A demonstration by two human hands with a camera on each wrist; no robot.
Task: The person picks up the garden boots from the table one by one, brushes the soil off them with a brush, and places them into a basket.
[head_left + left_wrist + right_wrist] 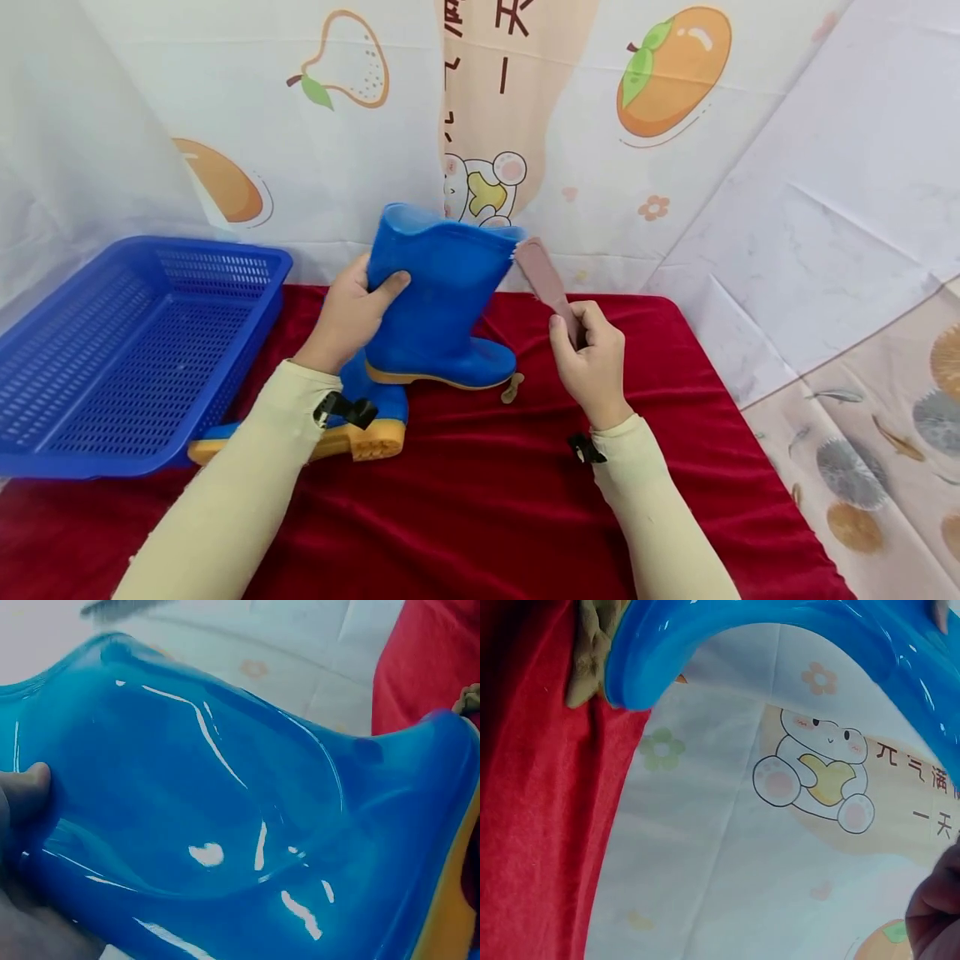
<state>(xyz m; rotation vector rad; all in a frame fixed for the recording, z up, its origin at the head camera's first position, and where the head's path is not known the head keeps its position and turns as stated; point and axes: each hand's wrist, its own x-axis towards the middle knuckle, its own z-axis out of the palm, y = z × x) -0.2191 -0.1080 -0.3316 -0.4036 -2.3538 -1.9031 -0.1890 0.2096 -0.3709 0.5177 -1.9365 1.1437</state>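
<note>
My left hand (351, 310) grips the shaft of a blue rubber boot (438, 292), its thumb across the side. The boot stands tilted, its yellow-edged sole down and its toe to the right; in the left wrist view its glossy side (187, 780) fills most of the frame. In my right hand (597, 362) is the handle of a dusty-pink brush (543, 275). Its pale bristles face the boot's top edge; whether they touch I cannot tell. Behind my left forearm a second blue boot (375, 440) lies on its side, yellow sole showing.
A blue plastic basket (217, 379) stands at the left on the red cloth (480, 500). By the boot's toe lies a small tan crumpled piece (512, 388), its kind unclear. A printed white curtain (600, 192) hangs behind the table.
</note>
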